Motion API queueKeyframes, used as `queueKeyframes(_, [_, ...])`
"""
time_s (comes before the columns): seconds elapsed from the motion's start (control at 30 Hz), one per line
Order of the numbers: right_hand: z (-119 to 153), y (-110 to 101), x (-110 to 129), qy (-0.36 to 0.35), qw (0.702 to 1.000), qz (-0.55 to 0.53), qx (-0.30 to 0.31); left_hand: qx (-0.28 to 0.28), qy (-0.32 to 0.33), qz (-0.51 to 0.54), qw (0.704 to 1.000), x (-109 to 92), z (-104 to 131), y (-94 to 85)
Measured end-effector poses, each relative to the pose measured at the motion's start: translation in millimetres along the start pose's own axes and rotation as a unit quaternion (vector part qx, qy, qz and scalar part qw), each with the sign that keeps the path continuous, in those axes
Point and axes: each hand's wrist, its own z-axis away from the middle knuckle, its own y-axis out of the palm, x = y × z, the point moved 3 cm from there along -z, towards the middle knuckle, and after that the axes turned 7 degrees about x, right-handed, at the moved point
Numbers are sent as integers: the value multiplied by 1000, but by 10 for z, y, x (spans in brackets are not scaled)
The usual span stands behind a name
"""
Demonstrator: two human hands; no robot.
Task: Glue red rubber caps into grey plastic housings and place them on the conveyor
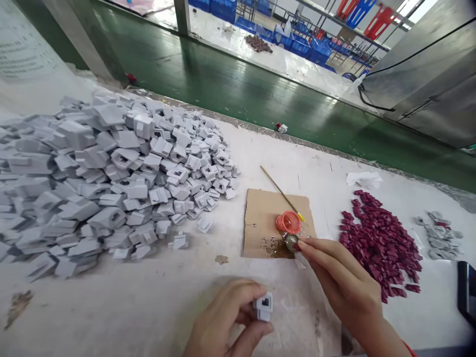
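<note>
My left hand (pixel 232 317) is closed near the front of the table, pinching a small light grey plastic piece (pixel 264 306) with a square hole facing up. Over the cardboard sheet (pixel 255 210), my right hand (pixel 344 277) pinches a small dark red piece (pixel 296 246), mostly covered by the fingertips. That piece is at the rim of a small round metal cap (pixel 290 242); whether it touches the cap's contents I cannot tell. Right behind the cap stands a red round cup (pixel 288 222). A thin brush (pixel 282 193) lies across the cardboard's far edge, beside the cup.
A big heap of light grey pieces (pixel 122 183) covers the left of the table. On the right lie a pile of dark red pieces (pixel 379 243), several grey pieces (pixel 441 235) and a crumpled white tissue (pixel 364 179). A green conveyor belt (pixel 230 84) runs behind.
</note>
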Motion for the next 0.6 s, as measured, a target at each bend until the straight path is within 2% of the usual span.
queueKeyframes(0.17, [-9,72,-43,-12,999,12,35,28,34,-132,990,6,-14,51])
queueKeyframes(0.27, [9,53,-22,4,1000,7,20,25,58,-178,982,-13,-21,48])
queueKeyframes(0.4, [100,-25,144,52,998,-25,-14,17,57,-185,981,-19,-56,13])
queueKeyframes(0.5, [186,-24,323,58,994,-93,13,11,40,-176,983,-12,-71,8])
queueKeyframes(0.6, [234,45,454,31,985,-162,52,12,35,-173,984,-13,-65,21])
